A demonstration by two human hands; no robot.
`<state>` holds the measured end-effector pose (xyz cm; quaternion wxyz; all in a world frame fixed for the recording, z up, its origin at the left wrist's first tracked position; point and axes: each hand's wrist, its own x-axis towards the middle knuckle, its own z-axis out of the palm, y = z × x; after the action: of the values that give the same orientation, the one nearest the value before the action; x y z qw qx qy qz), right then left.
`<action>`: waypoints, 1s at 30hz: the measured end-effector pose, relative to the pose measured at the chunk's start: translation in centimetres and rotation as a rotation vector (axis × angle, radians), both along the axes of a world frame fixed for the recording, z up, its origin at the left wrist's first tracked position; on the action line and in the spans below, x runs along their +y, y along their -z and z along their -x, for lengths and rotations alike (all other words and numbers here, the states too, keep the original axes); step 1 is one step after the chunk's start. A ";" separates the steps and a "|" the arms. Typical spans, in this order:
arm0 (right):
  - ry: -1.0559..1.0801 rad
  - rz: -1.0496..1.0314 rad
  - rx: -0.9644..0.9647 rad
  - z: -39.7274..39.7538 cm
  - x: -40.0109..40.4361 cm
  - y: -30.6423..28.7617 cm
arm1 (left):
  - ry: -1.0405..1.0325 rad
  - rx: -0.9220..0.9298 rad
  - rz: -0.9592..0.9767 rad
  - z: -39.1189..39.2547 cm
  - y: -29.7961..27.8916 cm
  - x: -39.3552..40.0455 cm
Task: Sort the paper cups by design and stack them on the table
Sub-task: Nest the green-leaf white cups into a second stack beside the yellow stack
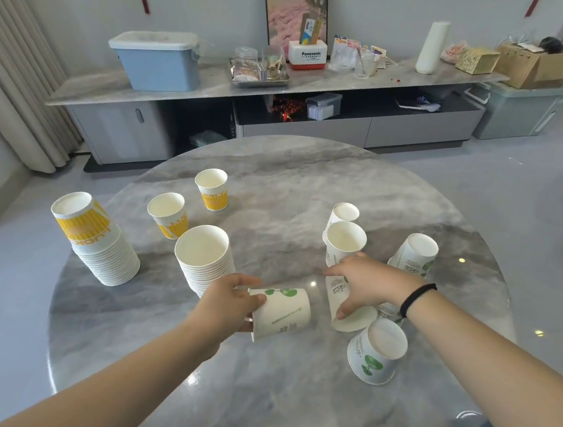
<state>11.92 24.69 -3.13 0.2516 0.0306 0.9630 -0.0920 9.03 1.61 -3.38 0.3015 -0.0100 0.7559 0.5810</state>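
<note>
My left hand [230,303] grips a green-leaf paper cup [284,311] held sideways just above the round marble table [293,180]. My right hand [369,285] grips another green-leaf cup [337,296] lying on its side. An upright stack of white cups [205,261] stands right behind my left hand. At the far left, an upside-down stack of yellow-striped cups [95,240] leans. Two single yellow cups [170,214] [212,189] stand upright behind. Loose green-leaf cups sit around my right hand: upright ones [344,240] [343,214], one [415,252] at the right, one [378,351] upside down at the front.
Behind the table runs a long low cabinet [320,79] with a blue lidded bin [159,58], a tray of jars [261,70] and boxes. A curtain [16,60] hangs at the left. Grey floor surrounds the table.
</note>
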 end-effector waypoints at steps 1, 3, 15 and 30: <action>0.004 -0.004 -0.016 -0.1 0.1 -0.1 | 0.004 -0.005 -0.002 0.1 0.0 0.1; 0.000 -0.018 -0.023 -0.3 0.2 -0.4 | 0.007 -0.018 -0.006 0.2 0.1 0.1; 0.464 0.434 0.257 -1.0 -1.2 -1.6 | -0.056 -0.025 -0.047 0.5 -0.2 -0.6; 0.416 0.569 0.163 -1.2 -2.7 -0.8 | -0.135 -0.166 -0.349 -0.4 0.9 1.6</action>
<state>13.14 22.03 -2.33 0.1484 0.1471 0.8889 -0.4075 9.46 3.16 -4.30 0.3203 -0.0560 0.6139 0.7193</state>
